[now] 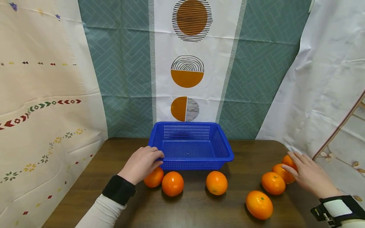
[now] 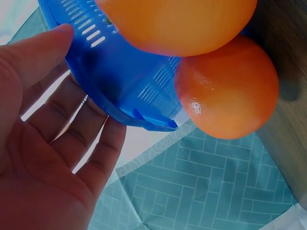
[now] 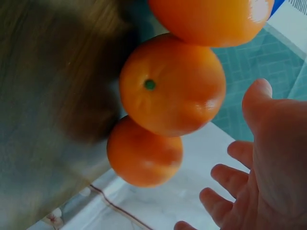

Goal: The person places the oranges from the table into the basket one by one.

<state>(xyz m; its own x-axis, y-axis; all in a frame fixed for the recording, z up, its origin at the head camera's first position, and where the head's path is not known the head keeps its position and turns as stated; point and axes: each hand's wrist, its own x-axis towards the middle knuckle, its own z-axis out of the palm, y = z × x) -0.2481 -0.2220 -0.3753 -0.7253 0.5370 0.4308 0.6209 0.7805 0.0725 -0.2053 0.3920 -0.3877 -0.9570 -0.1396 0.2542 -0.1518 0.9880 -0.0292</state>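
Note:
My left hand [image 1: 144,162] is at the front left corner of a blue plastic basket [image 1: 188,163]. In the left wrist view its thumb lies against the basket's wall, and the fingers [image 2: 98,152] pass behind the rim, gripping the edge. Just under that hand sits an orange [image 1: 154,177], partly covered by it, with a second orange [image 1: 172,184] beside it. My right hand [image 1: 309,172] hovers by the row of oranges at the right, fingers spread and relaxed, holding nothing. It partly hides the farthest orange [image 1: 288,161] and overlaps the orange [image 1: 283,173] in front of that.
Another orange [image 1: 216,183] stands before the basket's right half. Nearer the front right are two more, one orange [image 1: 273,183] and a closer orange [image 1: 259,205]. Everything rests on a brown wooden table [image 1: 196,209]. A patterned cloth [image 1: 125,79] hangs directly behind the basket.

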